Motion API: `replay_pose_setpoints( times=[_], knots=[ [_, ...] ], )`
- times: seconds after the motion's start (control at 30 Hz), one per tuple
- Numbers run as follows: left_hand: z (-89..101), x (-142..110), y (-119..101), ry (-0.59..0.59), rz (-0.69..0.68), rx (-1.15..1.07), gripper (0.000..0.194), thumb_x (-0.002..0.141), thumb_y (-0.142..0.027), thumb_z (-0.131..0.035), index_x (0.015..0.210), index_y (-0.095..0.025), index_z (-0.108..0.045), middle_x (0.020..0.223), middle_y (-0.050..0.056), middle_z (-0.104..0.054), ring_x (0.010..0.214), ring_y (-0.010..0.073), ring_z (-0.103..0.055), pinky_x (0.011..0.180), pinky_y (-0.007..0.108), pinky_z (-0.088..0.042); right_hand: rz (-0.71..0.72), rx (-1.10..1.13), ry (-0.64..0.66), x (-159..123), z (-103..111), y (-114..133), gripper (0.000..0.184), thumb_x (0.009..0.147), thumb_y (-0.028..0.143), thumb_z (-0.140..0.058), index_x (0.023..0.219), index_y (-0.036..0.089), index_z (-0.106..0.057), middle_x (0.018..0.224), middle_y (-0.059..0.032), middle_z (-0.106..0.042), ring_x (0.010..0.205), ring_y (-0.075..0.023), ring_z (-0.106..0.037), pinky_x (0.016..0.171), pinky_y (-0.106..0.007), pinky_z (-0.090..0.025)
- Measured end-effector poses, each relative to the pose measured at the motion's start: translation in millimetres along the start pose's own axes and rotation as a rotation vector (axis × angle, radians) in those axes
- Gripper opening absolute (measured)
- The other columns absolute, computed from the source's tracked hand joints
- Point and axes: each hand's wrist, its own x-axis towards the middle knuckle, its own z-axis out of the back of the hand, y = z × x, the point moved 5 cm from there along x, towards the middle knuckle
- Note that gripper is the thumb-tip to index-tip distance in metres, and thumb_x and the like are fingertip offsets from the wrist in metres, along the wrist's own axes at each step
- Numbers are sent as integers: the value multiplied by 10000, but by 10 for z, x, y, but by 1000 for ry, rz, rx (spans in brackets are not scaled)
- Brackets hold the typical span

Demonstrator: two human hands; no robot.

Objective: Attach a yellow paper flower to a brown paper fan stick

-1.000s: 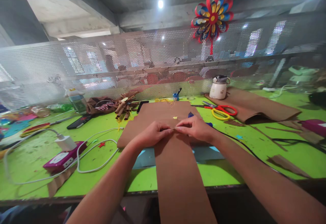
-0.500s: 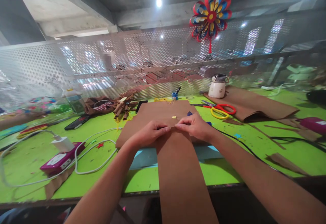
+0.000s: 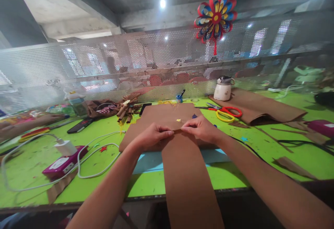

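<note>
A long strip of brown kraft paper [image 3: 190, 177] runs from between my hands down over the table's front edge. At its far end the paper is folded or rolled into a narrow edge. My left hand [image 3: 153, 137] pinches that edge on the left, thumb against fingers. On the right, my right hand [image 3: 200, 129] pinches the same edge, a short gap away. Both hands rest over a larger brown paper sheet [image 3: 161, 112]. A light blue sheet [image 3: 148, 162] shows beneath it. A small yellow scrap [image 3: 179, 120] lies just beyond my fingers.
Red-handled scissors [image 3: 232, 111] and yellow-handled scissors [image 3: 224, 116] lie to the right, near a white bottle [image 3: 223, 89] and folded brown paper [image 3: 258, 107]. Leftward are a purple power strip [image 3: 62, 164], a white cable [image 3: 104, 174], a phone [image 3: 80, 125] and paper rolls [image 3: 125, 112]. A perforated screen [image 3: 146, 58] stands behind.
Both hands still pinch the strip's far edge, which now shows a slightly thicker fold between them. The strip has shifted slightly right. At far left, a person's arm appears extended over the table.
</note>
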Motion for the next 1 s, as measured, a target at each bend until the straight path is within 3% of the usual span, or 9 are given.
replay_pose_setpoints(
  times=[0.2,0.4,0.6,0.83,1.0],
  knots=[
    [12,-16,-161,-66,-124,222,317,817,-386,-486,715,-109,-602,630,-15,-490,584,82,-383,536,204,-284,-26,-16,-15,0,40,-39,265,776,331,-544,756,114,-695,688,-44,-652,631,-134,-533,571,-238,-384],
    [11,-10,-179,-129,-180,380,348,840,-383,-442,704,-113,-614,616,-13,-516,582,88,-404,527,201,-287,-31,4,15,2,34,-74,280,782,354,-546,764,116,-692,695,-48,-649,628,-130,-531,568,-240,-382],
    [-4,8,-188,-128,-214,380,333,844,-355,-438,728,-110,-631,635,-2,-542,603,95,-432,542,198,-316,-33,39,-3,13,-26,-44,286,751,374,-591,820,122,-706,751,-58,-683,665,-146,-575,580,-238,-415],
    [-49,15,-208,-105,-205,334,371,842,-416,-448,851,-113,-661,715,19,-596,637,110,-469,562,207,-340,-15,35,-49,27,-59,-42,270,761,351,-583,753,115,-714,724,-55,-697,676,-157,-591,584,-234,-421],
    [-47,22,-219,-143,-191,358,411,843,-448,-432,757,-111,-651,638,4,-555,592,98,-436,527,199,-316,12,29,-48,17,-61,-13,245,763,327,-581,749,120,-711,719,-50,-696,673,-152,-594,590,-229,-423]
  ],
)
